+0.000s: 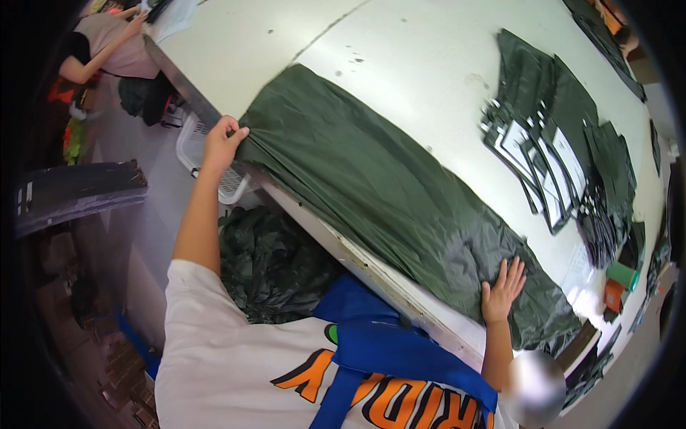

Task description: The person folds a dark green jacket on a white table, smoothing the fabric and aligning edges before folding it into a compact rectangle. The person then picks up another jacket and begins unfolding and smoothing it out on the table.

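Note:
A long piece of dark green, slightly shiny fabric [357, 164] lies along the near edge of the white table [414, 57]. At its far left end, my left hand [226, 143] pinches the corner of the cloth by the table edge. My right hand [504, 289] rests flat on the fabric's right part, fingers spread, and the cloth wrinkles beside it. Much of the fabric between the two hands lies fairly smooth, with a few long creases running from the pinched corner.
Folded dark green pieces with black straps and white sheets [550, 164] lie on the table's right. Below the edge are a white plastic basket [232, 187] and heaped dark fabric [271, 264]. A stack of dark panels [82, 193] stands left. Another person [111, 46] works far left.

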The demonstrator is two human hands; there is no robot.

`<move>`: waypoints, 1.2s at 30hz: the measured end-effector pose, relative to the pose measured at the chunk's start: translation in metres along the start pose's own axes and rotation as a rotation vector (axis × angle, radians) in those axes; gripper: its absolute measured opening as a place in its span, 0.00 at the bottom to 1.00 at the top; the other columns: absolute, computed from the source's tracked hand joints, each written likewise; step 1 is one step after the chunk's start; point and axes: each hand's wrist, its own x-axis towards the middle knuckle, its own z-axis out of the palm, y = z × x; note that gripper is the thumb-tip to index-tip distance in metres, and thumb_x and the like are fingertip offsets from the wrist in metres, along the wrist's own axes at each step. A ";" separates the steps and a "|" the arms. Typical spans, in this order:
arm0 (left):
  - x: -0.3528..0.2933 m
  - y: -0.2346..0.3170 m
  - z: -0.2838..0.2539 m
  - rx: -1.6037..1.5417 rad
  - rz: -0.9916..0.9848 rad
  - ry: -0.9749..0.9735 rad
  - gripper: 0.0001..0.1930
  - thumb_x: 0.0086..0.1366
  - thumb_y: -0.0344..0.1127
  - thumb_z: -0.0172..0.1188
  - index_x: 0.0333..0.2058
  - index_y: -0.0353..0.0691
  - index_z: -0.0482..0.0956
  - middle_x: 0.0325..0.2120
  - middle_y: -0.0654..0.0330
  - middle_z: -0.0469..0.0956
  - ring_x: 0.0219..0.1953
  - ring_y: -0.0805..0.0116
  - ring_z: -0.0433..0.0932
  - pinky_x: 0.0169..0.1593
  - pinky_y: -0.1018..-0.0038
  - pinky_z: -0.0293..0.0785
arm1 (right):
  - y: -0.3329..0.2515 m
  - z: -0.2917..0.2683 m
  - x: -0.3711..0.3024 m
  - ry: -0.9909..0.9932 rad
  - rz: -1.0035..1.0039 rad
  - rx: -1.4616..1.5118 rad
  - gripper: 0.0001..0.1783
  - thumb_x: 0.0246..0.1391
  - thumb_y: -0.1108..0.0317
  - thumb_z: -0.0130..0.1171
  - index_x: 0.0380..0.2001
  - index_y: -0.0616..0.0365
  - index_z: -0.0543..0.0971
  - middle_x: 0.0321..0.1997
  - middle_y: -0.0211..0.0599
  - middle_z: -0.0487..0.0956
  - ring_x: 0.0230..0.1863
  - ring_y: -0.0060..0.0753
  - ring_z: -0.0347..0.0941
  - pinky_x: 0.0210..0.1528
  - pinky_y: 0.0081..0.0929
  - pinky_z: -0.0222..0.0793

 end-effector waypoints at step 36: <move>-0.433 0.561 0.331 -0.218 1.157 -1.368 0.27 0.52 0.28 0.52 0.54 0.32 0.68 0.25 0.42 0.79 0.29 0.44 0.79 0.36 0.59 0.76 | -0.082 0.047 -0.069 0.200 0.032 0.858 0.32 0.54 0.53 0.51 0.62 0.52 0.65 0.68 0.43 0.60 0.70 0.45 0.50 0.71 0.44 0.43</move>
